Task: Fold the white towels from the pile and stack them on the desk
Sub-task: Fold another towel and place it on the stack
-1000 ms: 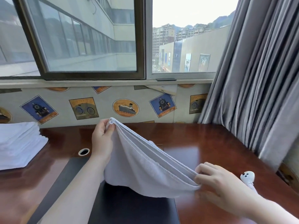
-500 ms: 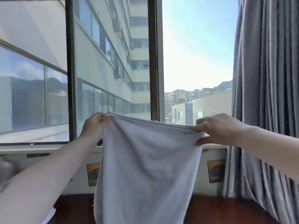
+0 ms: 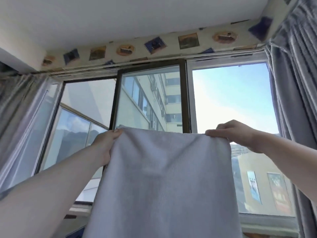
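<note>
Arms reach up and out in front of me. My left hand (image 3: 105, 145) pinches one top corner of the white towel (image 3: 164, 182), and my right hand (image 3: 240, 134) pinches the other. It hangs flat between them. Behind it is the window (image 3: 228, 103), with grey curtains (image 3: 296, 100) at the sides.

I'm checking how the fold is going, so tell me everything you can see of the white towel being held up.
The white towel hangs upright in front of the window, spread flat like a sheet, soft terry-looking cloth with faint creases. Its top edge runs nearly level and looks doubled at the left corner. The left hand pinches the top left corner; the right hand pinches the top right. Its lower end runs out of the picture, so its full length cannot be told.
</note>
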`<state>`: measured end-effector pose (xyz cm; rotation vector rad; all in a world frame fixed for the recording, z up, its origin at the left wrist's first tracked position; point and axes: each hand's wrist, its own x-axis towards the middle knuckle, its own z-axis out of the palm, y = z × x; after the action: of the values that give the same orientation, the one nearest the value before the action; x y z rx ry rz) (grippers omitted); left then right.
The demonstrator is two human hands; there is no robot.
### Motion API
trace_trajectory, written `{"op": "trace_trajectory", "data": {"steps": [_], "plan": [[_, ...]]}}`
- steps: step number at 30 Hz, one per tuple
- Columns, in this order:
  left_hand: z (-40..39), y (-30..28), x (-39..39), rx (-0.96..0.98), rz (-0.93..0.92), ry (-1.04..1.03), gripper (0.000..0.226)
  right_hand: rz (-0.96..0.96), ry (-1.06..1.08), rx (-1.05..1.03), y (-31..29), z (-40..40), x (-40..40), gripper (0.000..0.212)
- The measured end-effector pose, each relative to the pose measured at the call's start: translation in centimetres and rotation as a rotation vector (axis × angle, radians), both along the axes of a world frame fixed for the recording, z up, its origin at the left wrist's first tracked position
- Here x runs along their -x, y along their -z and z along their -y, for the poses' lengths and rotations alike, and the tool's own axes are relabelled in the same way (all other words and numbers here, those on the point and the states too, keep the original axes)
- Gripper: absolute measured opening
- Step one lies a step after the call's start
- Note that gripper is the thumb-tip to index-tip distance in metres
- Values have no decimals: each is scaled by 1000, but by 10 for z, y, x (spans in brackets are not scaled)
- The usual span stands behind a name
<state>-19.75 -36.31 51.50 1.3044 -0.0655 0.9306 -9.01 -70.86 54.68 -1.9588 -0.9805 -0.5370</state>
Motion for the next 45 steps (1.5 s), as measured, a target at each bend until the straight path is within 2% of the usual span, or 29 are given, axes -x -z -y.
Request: {"op": "trace_trajectory", "data": {"steps": [4,8,11,16,19,22,25,27,29,30,32,35,37,40,43,45], "plan": [[7,0,12,-52,-47,-61,15,148,117,160,3,2,4,60],[2,11,23,-250,-126,-188,19,321,129,394,17,-4,5,46],[-11,20,30,-272,-98,-304,17,414,52,462,26,-10,14,38],[-20,36,28,-101,81,-529,12,447,-157,456,52,-14,28,26],[-15,46,23,-75,125,-617,16,459,-245,466,76,-19,34,33],[-13,57,19,-3,102,-582,19,464,-376,393,100,-22,47,44],[-16,73,15,59,14,-443,24,500,-546,186,124,-27,67,41],[-18,84,17,109,0,-366,26,421,-717,83,137,-33,80,34],[-18,94,22,169,-10,-351,23,264,-881,69,146,-42,85,29],[-16,99,22,190,-21,-344,21,255,-922,84,149,-46,85,27],[-13,109,22,225,-43,-335,21,436,-892,100,153,-59,85,23],[-17,115,18,256,-94,-443,25,660,-808,111,158,-74,94,16],[-22,112,16,243,-139,-481,23,622,-820,143,159,-76,101,15],[-31,109,17,233,-181,-562,14,419,-865,198,153,-69,100,25],[-39,113,13,262,-157,-650,38,337,-842,204,153,-64,96,28],[-37,113,8,308,-143,-630,42,306,-870,198,154,-68,102,22]]}}
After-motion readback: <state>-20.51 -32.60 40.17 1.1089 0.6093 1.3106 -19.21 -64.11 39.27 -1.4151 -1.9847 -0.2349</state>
